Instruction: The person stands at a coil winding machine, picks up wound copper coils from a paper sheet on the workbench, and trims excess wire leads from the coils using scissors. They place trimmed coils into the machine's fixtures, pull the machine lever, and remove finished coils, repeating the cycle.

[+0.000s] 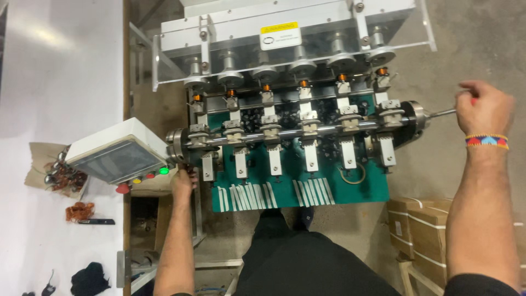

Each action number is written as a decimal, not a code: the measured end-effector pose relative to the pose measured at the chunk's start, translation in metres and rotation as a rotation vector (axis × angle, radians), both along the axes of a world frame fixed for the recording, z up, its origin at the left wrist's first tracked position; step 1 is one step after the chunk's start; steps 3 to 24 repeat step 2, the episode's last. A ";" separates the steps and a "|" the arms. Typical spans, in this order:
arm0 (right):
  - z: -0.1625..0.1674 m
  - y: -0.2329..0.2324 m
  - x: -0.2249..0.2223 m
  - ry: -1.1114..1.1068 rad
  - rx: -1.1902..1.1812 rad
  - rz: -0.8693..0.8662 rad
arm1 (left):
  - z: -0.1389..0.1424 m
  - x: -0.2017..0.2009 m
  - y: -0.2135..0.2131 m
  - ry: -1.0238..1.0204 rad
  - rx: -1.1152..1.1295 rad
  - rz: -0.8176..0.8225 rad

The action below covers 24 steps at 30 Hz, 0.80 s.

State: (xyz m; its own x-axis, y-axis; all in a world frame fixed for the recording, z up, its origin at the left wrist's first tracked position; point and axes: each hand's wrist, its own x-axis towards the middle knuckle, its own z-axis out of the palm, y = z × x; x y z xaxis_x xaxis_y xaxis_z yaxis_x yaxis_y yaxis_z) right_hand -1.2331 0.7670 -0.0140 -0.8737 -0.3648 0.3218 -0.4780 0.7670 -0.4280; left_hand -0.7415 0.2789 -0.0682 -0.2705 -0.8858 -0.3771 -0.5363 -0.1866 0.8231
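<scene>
Green bed (pixel 285 189) under a steel shaft (pixel 298 130), six clamps in a row along it, white strips laid side by side at the near edge. Right hand (pixel 485 107) closed in a fist around a red-tipped crank handle (pixel 445 113) at the shaft's right end, just beside the end disc (pixel 417 113); beaded band on that wrist. Left hand (pixel 183 183) at the machine's left end, just below the left disc (pixel 176 143) and next to the control box (pixel 118 158); fingers curled against the frame, whether clamped on anything cannot be told. Six copper-wound bobbins (pixel 304 84) behind the shaft, each below a round metal head. Yellow, green and red buttons (pixel 149 176) on the box front. White table (pixel 60 109) far left, loose copper coils (pixel 79 211) and a black tool on it. Cartons (pixel 424 230) stacked on the floor near the right arm.
</scene>
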 end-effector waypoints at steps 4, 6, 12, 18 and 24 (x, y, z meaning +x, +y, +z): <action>0.002 -0.002 -0.020 -0.089 -0.136 -0.008 | -0.006 -0.005 -0.002 0.000 -0.116 -0.004; 0.002 -0.002 -0.020 -0.089 -0.136 -0.008 | -0.006 -0.005 -0.002 0.000 -0.116 -0.004; 0.002 -0.002 -0.020 -0.089 -0.136 -0.008 | -0.006 -0.005 -0.002 0.000 -0.116 -0.004; 0.002 -0.002 -0.020 -0.089 -0.136 -0.008 | -0.006 -0.005 -0.002 0.000 -0.116 -0.004; 0.002 -0.002 -0.020 -0.089 -0.136 -0.008 | -0.006 -0.005 -0.002 0.000 -0.116 -0.004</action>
